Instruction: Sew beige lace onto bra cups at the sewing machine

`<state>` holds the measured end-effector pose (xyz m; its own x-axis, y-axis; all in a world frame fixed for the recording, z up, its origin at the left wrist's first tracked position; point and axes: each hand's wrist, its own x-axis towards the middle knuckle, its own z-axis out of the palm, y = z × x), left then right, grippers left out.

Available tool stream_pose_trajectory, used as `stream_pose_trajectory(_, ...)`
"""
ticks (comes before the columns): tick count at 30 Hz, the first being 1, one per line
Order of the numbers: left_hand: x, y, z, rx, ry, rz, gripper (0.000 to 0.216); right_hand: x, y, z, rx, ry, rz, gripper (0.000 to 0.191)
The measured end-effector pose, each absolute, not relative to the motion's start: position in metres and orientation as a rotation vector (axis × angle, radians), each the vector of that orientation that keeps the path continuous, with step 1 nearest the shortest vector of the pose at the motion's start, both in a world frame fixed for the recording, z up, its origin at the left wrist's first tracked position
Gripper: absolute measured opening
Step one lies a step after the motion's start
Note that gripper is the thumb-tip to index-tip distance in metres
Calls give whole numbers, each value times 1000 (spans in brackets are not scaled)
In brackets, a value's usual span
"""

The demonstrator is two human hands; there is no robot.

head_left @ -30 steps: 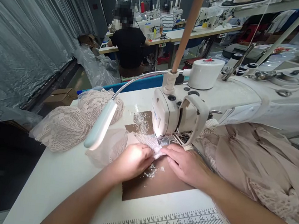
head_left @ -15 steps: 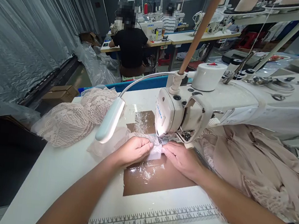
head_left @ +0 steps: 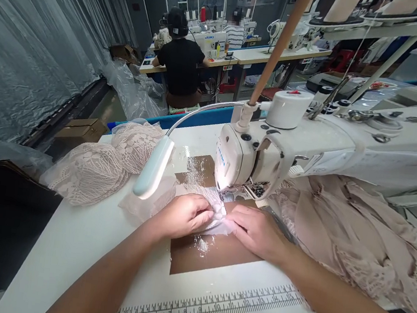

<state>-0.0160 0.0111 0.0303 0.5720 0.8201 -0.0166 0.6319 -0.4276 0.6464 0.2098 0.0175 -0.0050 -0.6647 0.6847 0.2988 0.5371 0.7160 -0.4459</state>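
My left hand (head_left: 182,216) and my right hand (head_left: 256,230) both pinch a small pale lace piece (head_left: 214,208) on the brown plate (head_left: 212,252) just in front of the needle of a white sewing machine (head_left: 253,156). The fingers of both hands are closed on the lace's near edge, and the far end of the lace lies under the presser foot. A gooseneck lamp (head_left: 153,168) hangs over the table to the left of my left hand.
A heap of lace cups (head_left: 97,169) lies at the table's left. Beige fabric (head_left: 354,233) is piled under the machine arm at the right. A printed ruler (head_left: 210,307) runs along the front edge. A person in black (head_left: 181,63) sits at a far table.
Both hands have shifted slightly toward me with the lace, after first moving up to the needle. The view has tilted a little.
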Motion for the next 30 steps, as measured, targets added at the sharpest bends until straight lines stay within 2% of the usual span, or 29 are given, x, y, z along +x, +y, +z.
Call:
stream_pose_trajectory(2, -16, 11, 33, 2346, 1148, 347, 24, 214, 13, -4, -885, -2517, 407, 29)
stream_pose_trajectory(6, -8, 8, 29, 2544, 1159, 267, 30, 219, 8, -6, -820, -2558, 342, 21)
stream_pose_trajectory(17, 12, 0, 17, 2722, 1335, 94, 43, 216, 5, -13, -850, -2554, 116, 29)
stream_pose_trajectory(30, 8, 1, 13, 2745, 1299, 122, 44, 214, 6, -12, -868, -2525, 30, 25)
